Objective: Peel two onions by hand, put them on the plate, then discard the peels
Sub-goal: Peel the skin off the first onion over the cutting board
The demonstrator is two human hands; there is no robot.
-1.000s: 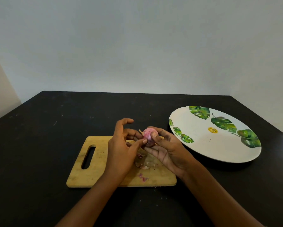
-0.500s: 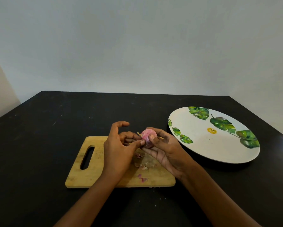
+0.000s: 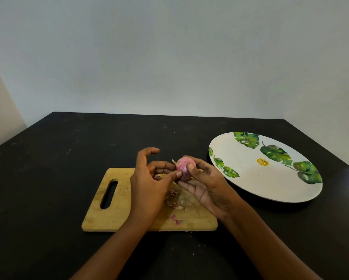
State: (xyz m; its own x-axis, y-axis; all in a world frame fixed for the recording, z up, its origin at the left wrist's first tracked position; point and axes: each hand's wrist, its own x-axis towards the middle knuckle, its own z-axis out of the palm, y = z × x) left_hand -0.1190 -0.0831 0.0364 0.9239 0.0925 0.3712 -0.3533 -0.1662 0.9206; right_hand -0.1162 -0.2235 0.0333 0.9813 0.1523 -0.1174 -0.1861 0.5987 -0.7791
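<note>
Onion (image 3: 185, 167) sits up off the cutting board (image 3: 101, 215), cradled in the fingers of the right hand (image 3: 207, 187) with that thumb laid over its near face. The left hand (image 3: 147, 184) is closed in against it, thumb tip pressed to its left flank, middle fingers curled up by the dry stub at the top, index finger lifted clear. So the hands are together, both clamped on the one bulb.

Compared with a second ago, very little has shifted. The bulb dipped slightly toward the left and has come back to about where it was, and the left thumb has kept working the same patch of skin. The surface showing is pale pink and smooth, so I would judge most of the outer skin is off and the person is picking at the last bits near the stub.

Loose peels (image 3: 175, 200) lie on the board under the hands, no more of them than before as far as I can make out. The plate (image 3: 248, 184) to the right on the table (image 3: 48, 158) carries no onion yet, and I see no second bulb anywhere, so the task looks early on
</note>
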